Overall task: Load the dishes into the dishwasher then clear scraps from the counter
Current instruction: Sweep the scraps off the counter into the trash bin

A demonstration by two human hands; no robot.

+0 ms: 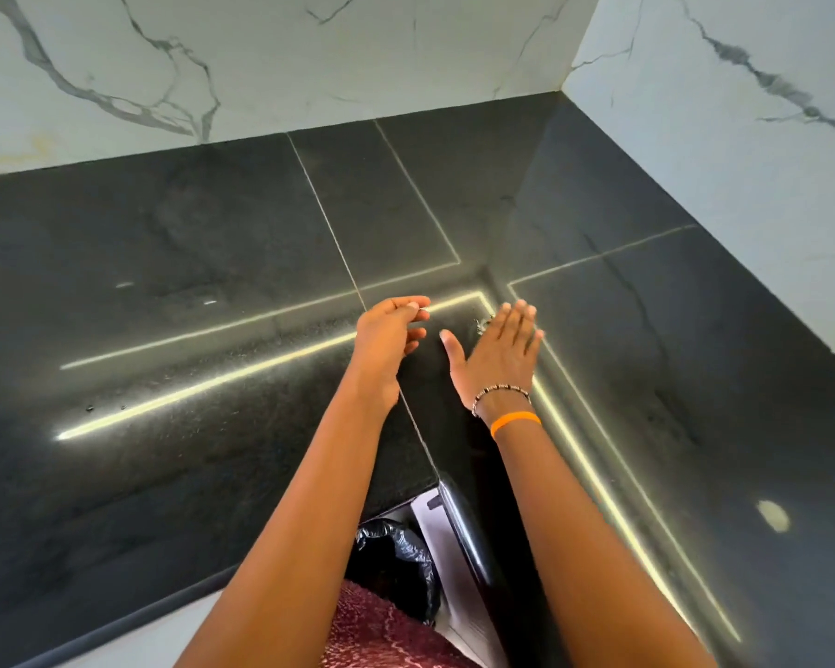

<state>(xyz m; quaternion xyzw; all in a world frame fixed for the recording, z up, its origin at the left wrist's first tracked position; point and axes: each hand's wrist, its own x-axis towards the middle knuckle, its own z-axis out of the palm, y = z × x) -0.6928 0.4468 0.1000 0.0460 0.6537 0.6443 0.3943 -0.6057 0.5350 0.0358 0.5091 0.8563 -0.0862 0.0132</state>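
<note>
Left hand [390, 332] grip pinching one tiny scrap [423, 308]; right hand [501, 354] spread flat over counter [165, 262].

Head camera, looking steeply down into a counter corner

A single wide-angle view from the person's head faces forward and down over the dark counter [165, 262], close enough that both forearms rise from the bottom edge to the frame's centre. Marble walls [261, 55] fill the top and upper right, bowed by the lens. No second view overlaps it.
</note>
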